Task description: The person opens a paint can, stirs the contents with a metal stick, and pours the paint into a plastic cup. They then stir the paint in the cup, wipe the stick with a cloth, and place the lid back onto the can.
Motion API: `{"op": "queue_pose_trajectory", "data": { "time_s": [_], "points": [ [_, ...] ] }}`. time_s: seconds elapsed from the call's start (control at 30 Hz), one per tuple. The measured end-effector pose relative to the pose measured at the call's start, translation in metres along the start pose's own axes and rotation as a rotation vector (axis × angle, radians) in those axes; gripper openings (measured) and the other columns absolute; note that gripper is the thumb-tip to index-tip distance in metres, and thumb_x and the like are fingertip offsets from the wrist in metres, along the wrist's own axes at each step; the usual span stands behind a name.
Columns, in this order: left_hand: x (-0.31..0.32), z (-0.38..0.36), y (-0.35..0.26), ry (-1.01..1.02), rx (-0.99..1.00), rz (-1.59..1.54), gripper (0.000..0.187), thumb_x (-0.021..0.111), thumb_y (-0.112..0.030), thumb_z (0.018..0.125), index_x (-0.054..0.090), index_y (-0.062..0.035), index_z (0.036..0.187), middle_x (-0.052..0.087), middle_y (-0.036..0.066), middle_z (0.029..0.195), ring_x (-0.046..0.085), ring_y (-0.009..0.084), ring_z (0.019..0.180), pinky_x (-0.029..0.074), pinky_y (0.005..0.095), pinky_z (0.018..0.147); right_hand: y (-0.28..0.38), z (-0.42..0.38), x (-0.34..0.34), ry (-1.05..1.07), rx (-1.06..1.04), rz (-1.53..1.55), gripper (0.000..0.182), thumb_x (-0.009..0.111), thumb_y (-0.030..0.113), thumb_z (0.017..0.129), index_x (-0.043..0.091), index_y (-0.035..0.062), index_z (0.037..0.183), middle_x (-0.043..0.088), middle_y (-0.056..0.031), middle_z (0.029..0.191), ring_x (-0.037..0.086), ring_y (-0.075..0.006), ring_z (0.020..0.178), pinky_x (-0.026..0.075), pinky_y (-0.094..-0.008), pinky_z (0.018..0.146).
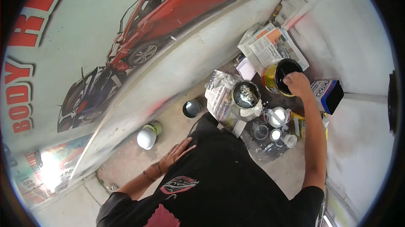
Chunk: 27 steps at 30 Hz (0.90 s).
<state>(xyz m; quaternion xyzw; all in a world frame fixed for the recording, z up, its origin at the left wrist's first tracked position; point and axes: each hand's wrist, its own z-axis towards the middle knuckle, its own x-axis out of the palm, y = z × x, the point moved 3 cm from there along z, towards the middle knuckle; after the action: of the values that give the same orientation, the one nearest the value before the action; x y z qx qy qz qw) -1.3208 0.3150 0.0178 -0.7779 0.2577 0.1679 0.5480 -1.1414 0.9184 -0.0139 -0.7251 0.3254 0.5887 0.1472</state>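
Observation:
My right hand (298,83) is at the mouth of a large yellow paint can (270,76) with a dark inside. Its fingers are curled over the rim side of the opening, and whatever they pinch is hidden from me. My left hand (176,153) lies flat with fingers stretched on my dark-clothed leg. Left of the yellow can stands another open can (246,95), its contents dark with pale smears. Between my right forearm and my leg is a small open tin of white paint (277,117).
Newspaper sheets (276,45) lie behind the yellow can. A blue-and-white box-like container (327,94) stands right of it. Clear cups (260,131) crowd the stand. On the floor are a dark-filled tin (192,109) and a white-topped container (147,137). Walls close in on both sides.

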Motion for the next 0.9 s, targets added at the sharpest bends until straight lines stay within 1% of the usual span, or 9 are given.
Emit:
{"op": "queue_pose_trajectory", "data": {
  "time_s": [0.1,0.17,0.33,0.43,0.5,0.7,0.77,0.83,0.9],
  "points": [
    [0.005,0.020,0.024,0.041,0.145,0.096,0.081,0.063,-0.038,0.104,0.032,-0.0073,0.172,0.025,0.023,0.180,0.031,0.0422,0.164,0.033,0.0543,0.130,-0.005,0.012,0.002,-0.020,0.020,0.256,0.025,0.070,0.029,0.099,0.084,0.0088,0.103,0.081,-0.0173,0.105,0.077,-0.0404,0.104,0.060,-0.0483,0.093],
    [0.010,0.028,0.031,0.054,0.173,0.046,0.078,0.062,-0.038,0.106,0.034,-0.0061,0.171,0.025,0.023,0.180,0.030,0.0410,0.166,0.032,0.0533,0.131,-0.009,0.002,-0.002,-0.265,0.186,0.207,0.026,0.070,0.029,0.099,0.084,0.0086,0.106,0.081,-0.0178,0.105,0.077,-0.0413,0.103,0.060,-0.0491,0.092],
    [0.020,0.039,0.036,0.035,0.246,-0.011,0.078,0.064,-0.039,0.105,0.035,-0.0135,0.172,0.030,0.019,0.178,0.032,0.0412,0.164,0.036,0.0556,0.130,0.002,-0.015,-0.003,-0.024,0.223,-0.171,0.022,0.070,0.024,0.100,0.084,0.0096,0.108,0.081,-0.0201,0.105,0.077,-0.0410,0.101,0.060,-0.0505,0.091],
    [0.020,0.048,0.038,0.037,0.266,0.012,0.077,0.064,-0.038,0.105,0.035,-0.0133,0.172,0.031,0.018,0.177,0.032,0.0408,0.164,0.036,0.0558,0.130,0.007,0.001,0.005,0.015,-0.046,0.065,0.021,0.070,0.022,0.100,0.085,0.0102,0.109,0.081,-0.0202,0.103,0.078,-0.0398,0.097,0.061,-0.0517,0.087],
    [0.020,0.051,0.038,0.031,0.299,0.026,0.076,0.063,-0.039,0.105,0.037,-0.0133,0.171,0.031,0.019,0.177,0.032,0.0409,0.164,0.036,0.0552,0.130,0.002,0.014,0.004,-0.111,0.311,0.597,0.023,0.070,0.023,0.101,0.084,0.0095,0.113,0.081,-0.0204,0.102,0.078,-0.0405,0.095,0.060,-0.0530,0.083],
    [0.030,0.037,0.040,-0.013,0.236,-0.074,0.075,0.062,-0.041,0.104,0.039,-0.0121,0.170,0.032,0.019,0.177,0.031,0.0418,0.164,0.036,0.0548,0.131,-0.005,0.005,-0.005,-0.146,0.222,-0.203,0.023,0.072,0.022,0.100,0.083,0.0115,0.117,0.080,-0.0210,0.100,0.078,-0.0411,0.095,0.059,-0.0503,0.083],
    [0.030,0.032,0.039,-0.033,0.215,-0.086,0.075,0.063,-0.040,0.104,0.039,-0.0120,0.170,0.031,0.019,0.177,0.031,0.0417,0.165,0.035,0.0547,0.131,-0.016,0.000,0.000,0.008,0.029,0.050,0.024,0.072,0.021,0.101,0.082,0.0095,0.118,0.080,-0.0217,0.101,0.078,-0.0426,0.096,0.059,-0.0506,0.084],
    [0.028,0.033,0.038,-0.037,0.212,-0.099,0.075,0.063,-0.040,0.104,0.039,-0.0119,0.170,0.031,0.018,0.178,0.031,0.0417,0.165,0.035,0.0547,0.131,0.009,0.002,-0.010,0.067,0.083,0.239,0.025,0.072,0.021,0.101,0.082,0.0078,0.119,0.080,-0.0228,0.103,0.077,-0.0432,0.097,0.059,-0.0503,0.086],
    [0.026,0.037,0.037,-0.040,0.234,-0.109,0.073,0.061,-0.038,0.105,0.039,-0.0121,0.170,0.030,0.018,0.179,0.029,0.0410,0.165,0.034,0.0543,0.131,0.014,0.005,-0.013,-0.033,0.400,0.581,0.025,0.070,0.023,0.103,0.082,0.0061,0.117,0.081,-0.0225,0.107,0.077,-0.0435,0.101,0.059,-0.0507,0.089]
  ]
}}
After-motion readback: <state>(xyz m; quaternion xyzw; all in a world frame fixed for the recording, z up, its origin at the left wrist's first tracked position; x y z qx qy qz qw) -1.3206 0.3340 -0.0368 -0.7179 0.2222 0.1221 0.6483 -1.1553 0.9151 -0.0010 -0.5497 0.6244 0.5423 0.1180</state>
